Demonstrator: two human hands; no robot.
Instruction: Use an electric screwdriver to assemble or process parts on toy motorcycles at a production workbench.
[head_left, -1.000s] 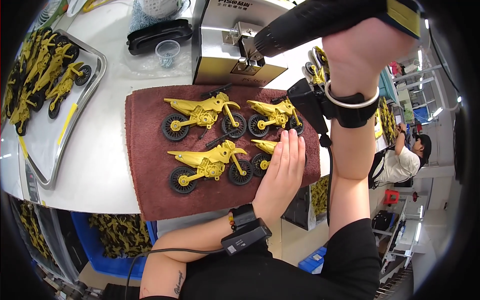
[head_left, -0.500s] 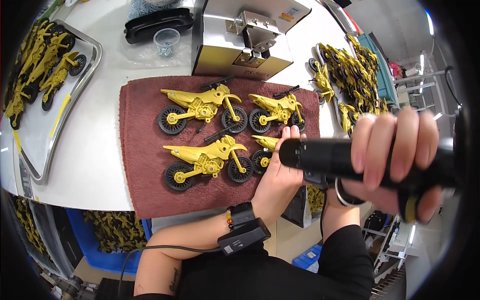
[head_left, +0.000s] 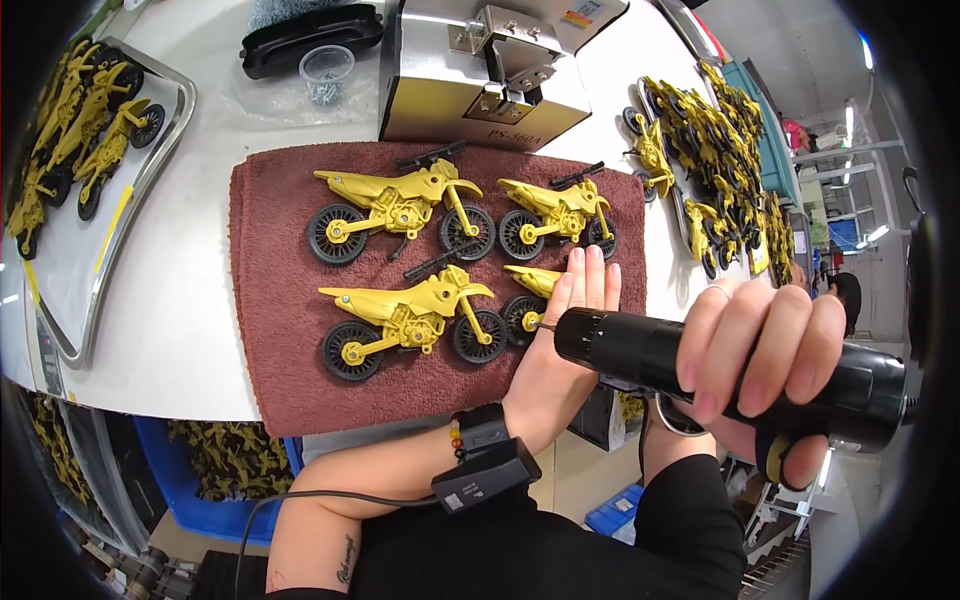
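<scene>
Four yellow toy motorcycles with black wheels lie on their sides on a brown cloth (head_left: 290, 400): one at upper left (head_left: 405, 205), one at upper right (head_left: 550, 212), one at lower left (head_left: 410, 320). The lower right toy motorcycle (head_left: 520, 318) is mostly covered by my left hand (head_left: 560, 375), which lies flat over it, fingers stretched out side by side; its thumb is hidden. My right hand (head_left: 755, 365) wraps round a black electric screwdriver (head_left: 640, 345), held nearly level. Its thin bit points left, just above the back of my left hand.
A metal screw-feeder box (head_left: 450, 105) stands behind the cloth, beside a clear cup of small screws (head_left: 327, 75) and a black tray (head_left: 310, 40). More toy motorcycles fill a left tray (head_left: 155, 190), a heap at right (head_left: 700, 140) and a blue bin (head_left: 220, 520) below.
My right hand and the screwdriver have tilted a little, the rear end moving downward, and appear sharper now. My left hand stays on the lower right motorcycle. The view has shifted slightly.
</scene>
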